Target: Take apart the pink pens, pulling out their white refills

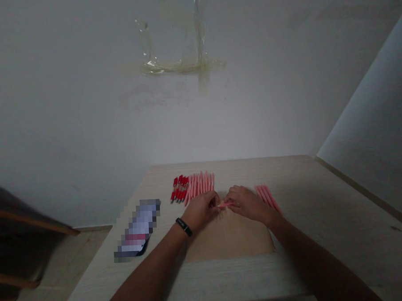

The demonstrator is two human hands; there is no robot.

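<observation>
Over a brown sheet (pixel 229 238), both hands meet at a slim pink stick (pixel 226 204) that looks like a pen or pen barrel. My left hand (pixel 201 208), with a black band on the wrist, pinches at its left end; the fingertips partly hide what is there. The right end is in the closed fingers of my right hand (pixel 243 202). Beyond my left hand lies a row of pink pens (pixel 200 182), side by side. Left of them are several short red pen parts (pixel 179 195) with grey tips. A smaller group of pink pens (pixel 267 196) lies just past my right hand.
A phone (pixel 138 228), blurred into blocks, lies on the left of the pale wooden table (pixel 220 278). The table's far edge stands against a wall (pixel 233 122) with strips of clear tape (pixel 174 68). Dark wooden furniture (pixel 21 238) is at the left.
</observation>
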